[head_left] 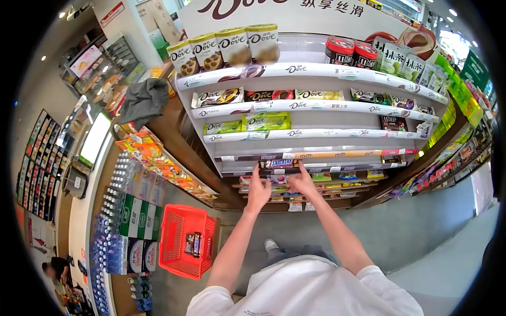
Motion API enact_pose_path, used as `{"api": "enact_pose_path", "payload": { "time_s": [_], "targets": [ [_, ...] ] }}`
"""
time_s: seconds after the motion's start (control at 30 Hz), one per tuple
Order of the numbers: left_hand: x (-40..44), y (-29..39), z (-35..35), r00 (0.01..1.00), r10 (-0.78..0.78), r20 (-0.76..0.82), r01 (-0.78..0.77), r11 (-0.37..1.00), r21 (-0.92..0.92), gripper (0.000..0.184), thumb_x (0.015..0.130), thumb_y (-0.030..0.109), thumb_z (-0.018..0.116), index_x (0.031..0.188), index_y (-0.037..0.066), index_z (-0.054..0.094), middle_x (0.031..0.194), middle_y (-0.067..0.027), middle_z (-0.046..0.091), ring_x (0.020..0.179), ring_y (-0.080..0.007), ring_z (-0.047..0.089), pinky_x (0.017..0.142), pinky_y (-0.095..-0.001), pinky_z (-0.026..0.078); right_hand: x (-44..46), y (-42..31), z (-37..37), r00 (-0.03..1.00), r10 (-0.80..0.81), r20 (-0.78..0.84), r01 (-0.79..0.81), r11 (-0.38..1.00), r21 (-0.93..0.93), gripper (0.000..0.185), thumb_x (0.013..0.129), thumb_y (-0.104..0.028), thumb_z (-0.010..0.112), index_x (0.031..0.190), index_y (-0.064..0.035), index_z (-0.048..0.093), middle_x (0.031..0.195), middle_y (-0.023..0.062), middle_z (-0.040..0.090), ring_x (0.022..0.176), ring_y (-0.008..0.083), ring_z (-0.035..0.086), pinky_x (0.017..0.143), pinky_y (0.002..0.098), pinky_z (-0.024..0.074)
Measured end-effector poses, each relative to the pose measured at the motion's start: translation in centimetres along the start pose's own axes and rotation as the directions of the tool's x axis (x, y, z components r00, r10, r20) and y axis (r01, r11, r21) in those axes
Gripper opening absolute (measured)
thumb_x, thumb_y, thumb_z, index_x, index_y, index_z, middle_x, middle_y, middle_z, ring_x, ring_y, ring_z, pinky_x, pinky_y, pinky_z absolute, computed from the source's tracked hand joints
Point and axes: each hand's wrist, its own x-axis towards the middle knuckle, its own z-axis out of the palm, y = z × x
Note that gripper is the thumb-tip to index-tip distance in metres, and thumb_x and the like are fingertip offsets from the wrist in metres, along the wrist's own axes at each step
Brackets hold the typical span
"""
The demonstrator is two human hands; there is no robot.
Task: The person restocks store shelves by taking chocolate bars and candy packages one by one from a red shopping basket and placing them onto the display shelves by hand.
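A Snickers bar (279, 164) lies level at the lower shelf, between my two hands. My left hand (258, 189) touches its left end with a fingertip, the other fingers bent. At its right end is my right hand (301, 181), index finger extended and the others curled. Neither hand is wrapped round the bar. The shelf strip (337, 155) runs just above it. Down at the left, a red basket (167, 239) holds a few dark-wrapped bars (196, 245).
Dove packs (268, 121) and tubs (262, 45) stand on the upper shelves, with red M&M's tubs (339, 51) at right. Stacked bottles (108, 226) and a counter (79, 226) are at left. A grey cloth (145, 102) hangs over the shelf side. A person (59, 271) is at far lower left.
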Motion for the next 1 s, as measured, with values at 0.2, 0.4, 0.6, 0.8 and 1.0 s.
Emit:
{"api": "enact_pose_path", "payload": {
  "time_s": [0.2, 0.4, 0.6, 0.8, 1.0],
  "targets": [
    [3.3, -2.6, 0.6, 0.989, -0.042, 0.141, 0.038, 0.999, 0.031, 0.058, 0.075, 0.005, 0.054, 0.128, -0.001, 0.031, 0.081, -0.0229, 0.062, 0.071, -0.0357, 0.062, 0.069, -0.0436, 0.047, 3.2, -0.3, 0.0, 0.994, 0.069, -0.088, -0.078, 0.992, -0.095, 0.084, 0.079, -0.009, 0.062, 0.140, -0.0033, 0.005, 0.096, 0.0169, 0.058, 0.071, 0.0228, 0.064, 0.055, 0.0347, 0.0551],
    [4.0, -2.8, -0.2, 0.982, -0.108, 0.156, 0.096, 0.992, 0.078, 0.059, 0.076, 0.008, 0.056, 0.129, 0.000, 0.030, 0.072, -0.0185, 0.062, 0.069, -0.0335, 0.062, 0.067, -0.0423, 0.048, 3.0, 0.1, 0.6, 0.988, 0.042, -0.146, -0.061, 0.989, -0.132, 0.079, 0.080, -0.009, 0.059, 0.140, -0.0048, 0.009, 0.086, 0.0160, 0.060, 0.062, 0.0204, 0.063, 0.049, 0.0328, 0.0547],
    [3.7, -2.6, -0.4, 0.981, -0.063, 0.184, 0.066, 0.998, -0.010, 0.061, 0.076, 0.006, 0.058, 0.130, -0.002, 0.031, 0.074, -0.0188, 0.061, 0.067, -0.0298, 0.063, 0.066, -0.0391, 0.049, 2.0, 0.7, 1.2, 0.980, -0.021, -0.195, -0.015, 0.983, -0.182, 0.077, 0.080, -0.007, 0.059, 0.141, -0.0074, 0.011, 0.082, 0.0136, 0.059, 0.063, 0.0177, 0.062, 0.052, 0.0314, 0.0539],
    [1.3, -3.9, -1.0, 0.998, 0.047, 0.052, -0.034, 0.974, -0.222, 0.059, 0.080, 0.005, 0.058, 0.133, 0.001, 0.031, 0.103, -0.0170, 0.057, 0.075, -0.0181, 0.060, 0.070, -0.0321, 0.048, -0.9, 4.8, 2.5, 0.877, -0.219, -0.428, 0.248, 0.969, 0.012, 0.035, 0.087, -0.012, 0.054, 0.118, -0.0006, 0.043, 0.066, 0.0044, 0.055, 0.053, 0.0092, 0.052, 0.044, 0.0241, 0.0444],
    [-6.8, -7.3, -3.5, 0.963, -0.250, 0.105, 0.267, 0.809, -0.524, 0.049, 0.083, 0.004, 0.056, 0.129, 0.003, 0.038, 0.125, -0.0140, 0.046, 0.086, -0.0154, 0.059, 0.059, -0.0281, 0.054, -3.3, 10.9, 4.7, 0.950, 0.069, -0.305, -0.046, 0.996, 0.083, 0.026, 0.089, -0.027, 0.055, 0.084, -0.0020, 0.055, 0.056, 0.0014, 0.048, 0.048, 0.0081, 0.046, 0.044, 0.0243, 0.0423]
  ]
}}
